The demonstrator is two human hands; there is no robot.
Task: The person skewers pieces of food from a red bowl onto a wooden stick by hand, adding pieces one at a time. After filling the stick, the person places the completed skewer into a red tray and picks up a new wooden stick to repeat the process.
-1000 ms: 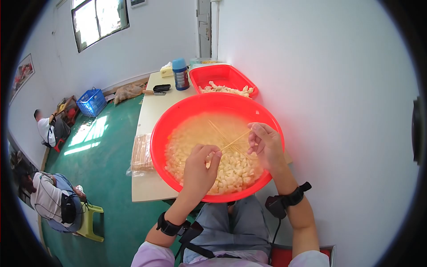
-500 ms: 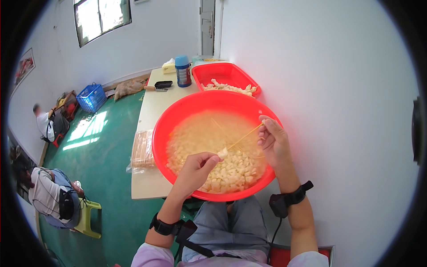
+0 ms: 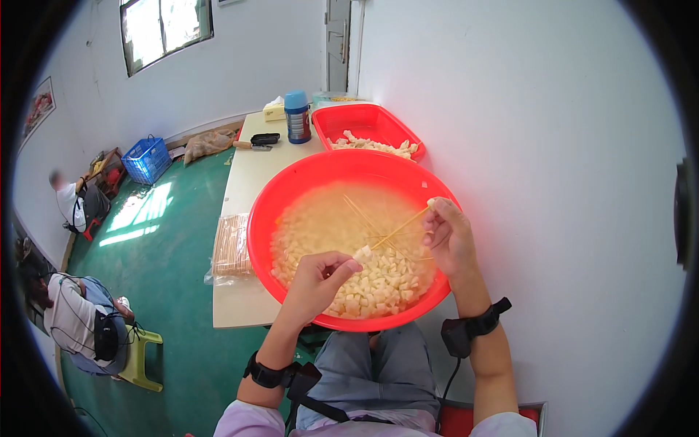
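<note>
Both hands are over a big round red basin (image 3: 263, 197) of cloudy water and pale cut food pieces (image 3: 378, 291). My left hand (image 3: 318, 280) pinches one pale chunk (image 3: 362, 254) between thumb and forefinger. My right hand (image 3: 453, 237) is closed on the upper end of a thin wooden skewer (image 3: 402, 229), which slants down leftward to the chunk in my left hand. A small pale bit (image 3: 432, 202) shows at my right fingertips. Other loose skewers (image 3: 358, 209) lie in the basin, crossing behind the held one.
A plastic-wrapped bundle of skewers (image 3: 231, 244) lies on the table (image 3: 231, 309) left of the basin. Behind stand a red tub (image 3: 386, 120) with pale scraps, a blue flask (image 3: 297, 120) and a tissue box (image 3: 274, 112). A white wall rises close on the right. Two people sit at left.
The chunk in my left hand shows more, and a pale bit is now visible at my right fingertips. Loose skewers in the basin appear more clearly. Both hands stay nearly in place.
</note>
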